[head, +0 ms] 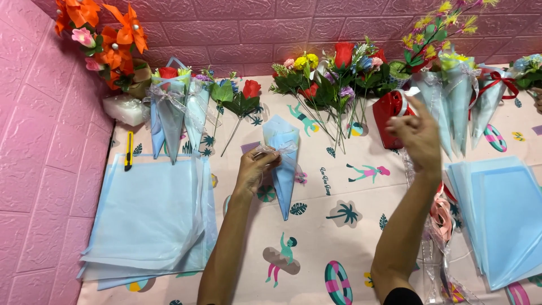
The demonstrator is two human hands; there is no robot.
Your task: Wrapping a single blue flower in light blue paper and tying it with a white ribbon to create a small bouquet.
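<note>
In the middle of the table (350,248), on its printed beach-pattern cover, lies a light blue paper cone (282,164) with its point toward the person and its open mouth toward the wall. A thin sheer ribbon (276,148) crosses its upper part, and the left hand (255,169) is closed on the cone just at that ribbon, pinning it to the table. The right hand (419,133) is lifted well off to the right, fingers pinched together on what looks like a strand of ribbon, though the strand itself is too fine to follow. The step in hand appears to be tying the ribbon round the cone; the next move probably calls for a steady pull while the left hand keeps the wrap from unrolling. Loose artificial flowers (330,79) lie beyond, finished wrapped cones (175,110) stand to the left, and stacks of blue sheets (149,220) flank the work on both sides, with a yellow utility knife (129,150) near the left stack.
</note>
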